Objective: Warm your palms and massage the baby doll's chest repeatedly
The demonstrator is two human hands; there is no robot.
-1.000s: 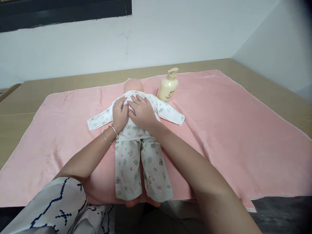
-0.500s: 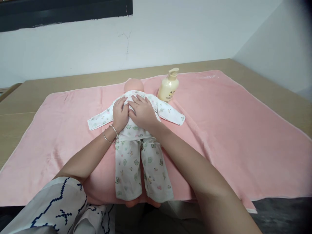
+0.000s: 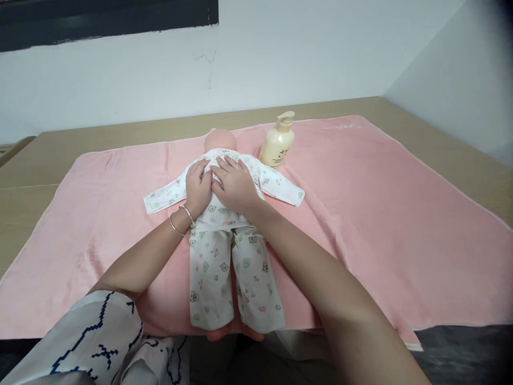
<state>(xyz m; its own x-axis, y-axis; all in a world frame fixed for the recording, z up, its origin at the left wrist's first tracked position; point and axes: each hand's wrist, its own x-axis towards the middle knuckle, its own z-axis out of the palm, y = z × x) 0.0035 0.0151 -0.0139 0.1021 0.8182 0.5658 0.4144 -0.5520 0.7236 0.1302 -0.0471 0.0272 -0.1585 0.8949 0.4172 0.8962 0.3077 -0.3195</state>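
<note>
A baby doll (image 3: 220,141) in white printed pyjamas (image 3: 230,275) lies lengthwise on a pink towel (image 3: 380,214), head away from me and feet at the near edge. My left hand (image 3: 197,187), with two bangles on the wrist, rests on the left side of the doll's torso. Its fingers are laid over the shirt. My right hand (image 3: 234,184) lies flat beside it on the torso, fingers slightly spread. The two thumbs meet at the middle of the shirt. Neither hand holds anything.
A cream pump bottle (image 3: 277,144) stands upright on the towel just right of the doll's head. The towel covers a wooden table (image 3: 40,155) set against a white wall. My patterned sleeve (image 3: 96,337) shows at the lower left.
</note>
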